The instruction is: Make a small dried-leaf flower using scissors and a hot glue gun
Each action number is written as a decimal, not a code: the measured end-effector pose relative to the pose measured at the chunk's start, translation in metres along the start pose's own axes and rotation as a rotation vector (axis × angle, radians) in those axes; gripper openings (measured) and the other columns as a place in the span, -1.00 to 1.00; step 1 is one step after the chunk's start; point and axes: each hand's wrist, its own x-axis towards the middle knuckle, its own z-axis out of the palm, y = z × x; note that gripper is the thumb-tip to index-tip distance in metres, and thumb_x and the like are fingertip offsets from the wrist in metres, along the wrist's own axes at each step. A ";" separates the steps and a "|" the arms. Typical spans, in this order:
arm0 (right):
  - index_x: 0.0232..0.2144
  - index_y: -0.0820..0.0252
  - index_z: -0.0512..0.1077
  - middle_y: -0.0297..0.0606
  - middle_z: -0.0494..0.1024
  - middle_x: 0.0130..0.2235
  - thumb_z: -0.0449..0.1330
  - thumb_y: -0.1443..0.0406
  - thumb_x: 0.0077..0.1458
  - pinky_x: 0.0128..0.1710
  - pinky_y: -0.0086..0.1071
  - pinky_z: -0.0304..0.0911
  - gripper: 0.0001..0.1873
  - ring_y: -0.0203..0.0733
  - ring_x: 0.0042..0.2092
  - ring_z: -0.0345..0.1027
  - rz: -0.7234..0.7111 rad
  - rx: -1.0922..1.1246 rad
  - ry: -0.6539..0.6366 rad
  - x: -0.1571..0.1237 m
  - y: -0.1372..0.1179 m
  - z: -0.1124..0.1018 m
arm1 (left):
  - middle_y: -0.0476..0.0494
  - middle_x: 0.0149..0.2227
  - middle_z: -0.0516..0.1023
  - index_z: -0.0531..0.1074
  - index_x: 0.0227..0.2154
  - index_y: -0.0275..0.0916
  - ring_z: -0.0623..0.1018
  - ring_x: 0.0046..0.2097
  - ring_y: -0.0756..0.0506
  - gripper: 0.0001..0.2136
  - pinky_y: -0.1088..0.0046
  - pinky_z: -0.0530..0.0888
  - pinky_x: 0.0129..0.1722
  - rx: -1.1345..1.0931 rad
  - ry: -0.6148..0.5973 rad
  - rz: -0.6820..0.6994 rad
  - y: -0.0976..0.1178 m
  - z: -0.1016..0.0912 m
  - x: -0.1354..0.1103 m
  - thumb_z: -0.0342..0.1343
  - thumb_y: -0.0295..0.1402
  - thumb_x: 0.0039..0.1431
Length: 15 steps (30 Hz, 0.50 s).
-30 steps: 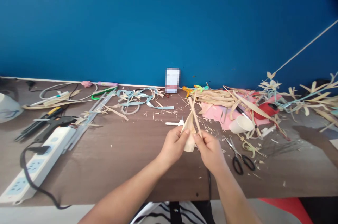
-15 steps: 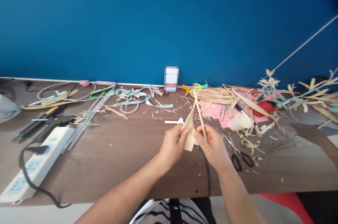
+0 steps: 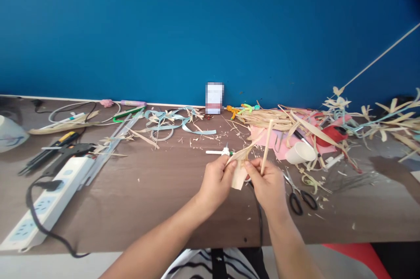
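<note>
Over the middle of the table, my left hand (image 3: pixel 215 182) pinches the left edge of a pale dried husk strip (image 3: pixel 238 174), thumb on top. My right hand (image 3: pixel 269 187) grips the same husk's right side between thumb and fingers. A thin pale stick (image 3: pixel 267 141) also stands up out of the right hand's fingers, tilted slightly right. The husk widens toward me and tapers to a twisted tip at its far end. Just beyond my left hand lies a small white-ended piece (image 3: pixel 225 152); its kind is unclear. Black-handled scissors (image 3: pixel 300 198) rest beside my right hand.
A power strip (image 3: pixel 49 202) and a glue gun (image 3: pixel 68 156) lie at left, near blue ribbon (image 3: pixel 197 130). At right are a husk bundle (image 3: pixel 262 118), pink paper (image 3: pixel 259 135), a white cup (image 3: pixel 300 153) and a red tool (image 3: pixel 330 135). A blue wall (image 3: pixel 164 38) stands behind.
The husk's far tip has swung to the right, and the stick in my right hand has tipped from leaning left to leaning slightly right. Both hands keep hold of the husk.
</note>
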 end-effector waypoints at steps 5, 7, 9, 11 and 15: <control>-0.57 0.19 0.35 -0.39 0.34 -0.65 0.12 0.17 -0.02 -0.61 -0.47 0.08 -0.77 -0.33 -0.60 0.18 0.055 0.132 -0.047 0.005 0.002 0.002 | 0.07 -0.63 0.15 0.21 -0.59 -0.26 0.18 -0.56 0.06 -0.73 0.55 0.12 -0.55 0.008 0.027 0.002 0.004 -0.002 0.000 -0.13 -0.22 0.13; -0.53 0.19 0.34 -0.41 0.34 -0.65 0.13 0.16 -0.04 -0.64 -0.47 0.04 -0.79 -0.35 -0.62 0.15 0.084 0.142 -0.068 0.005 0.000 0.003 | 0.07 -0.62 0.16 0.21 -0.58 -0.26 0.18 -0.55 0.06 -0.74 0.55 0.13 -0.55 0.010 0.058 0.006 0.007 -0.001 0.001 -0.13 -0.24 0.13; -0.54 0.18 0.33 -0.42 0.32 -0.66 0.15 0.16 -0.07 -0.65 -0.47 0.02 -0.79 -0.35 -0.63 0.13 0.092 0.081 -0.119 0.003 -0.003 0.005 | 0.07 -0.62 0.17 0.21 -0.58 -0.26 0.18 -0.55 0.06 -0.75 0.55 0.14 -0.55 0.025 0.112 0.025 0.010 0.000 0.002 -0.13 -0.25 0.13; -0.60 0.19 0.30 -0.42 0.29 -0.68 0.13 0.16 -0.05 -0.64 -0.47 0.01 -0.76 -0.34 -0.62 0.11 0.076 0.010 -0.173 -0.001 -0.006 0.007 | 0.08 -0.62 0.17 0.20 -0.57 -0.26 0.19 -0.56 0.07 -0.76 0.56 0.15 -0.56 0.008 0.140 0.036 0.012 0.001 0.003 -0.11 -0.25 0.13; -0.64 0.21 0.28 -0.40 0.27 -0.66 0.03 0.14 0.05 -0.62 -0.47 -0.02 -0.66 -0.36 -0.61 0.09 0.066 0.021 -0.201 -0.006 -0.004 0.009 | 0.10 -0.63 0.19 0.20 -0.54 -0.25 0.22 -0.61 0.09 -0.76 0.58 0.18 -0.62 -0.231 -0.021 -0.066 0.013 0.003 0.004 -0.04 -0.18 0.08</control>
